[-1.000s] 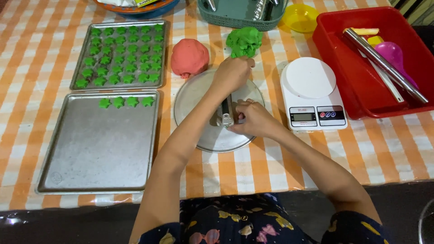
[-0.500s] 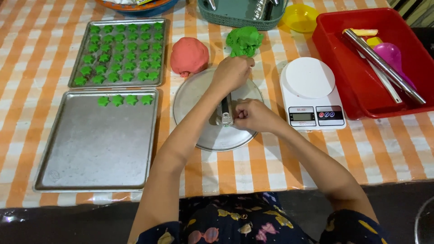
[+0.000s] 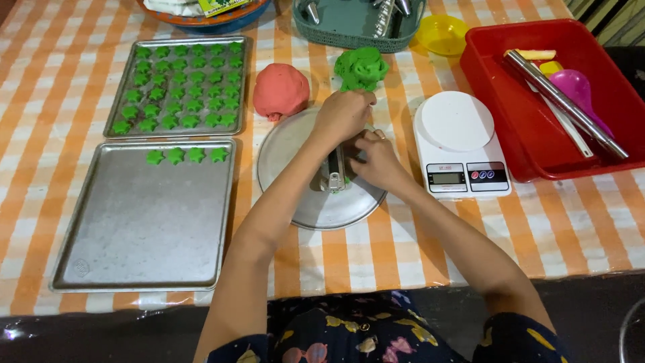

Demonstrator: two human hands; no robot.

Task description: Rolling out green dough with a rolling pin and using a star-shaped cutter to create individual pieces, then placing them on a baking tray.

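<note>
The two hands, left hand and right hand, work over the round metal plate in the middle of the frame. Above it stand the red dough ball and green dough; the white scale blocks the right side. The lower tray at left has much free surface.

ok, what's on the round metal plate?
On the plate: a small metal press with a bit of green dough at its side, held by both hands, left hand and right hand. Whatever lies under the hands is covered.
</note>
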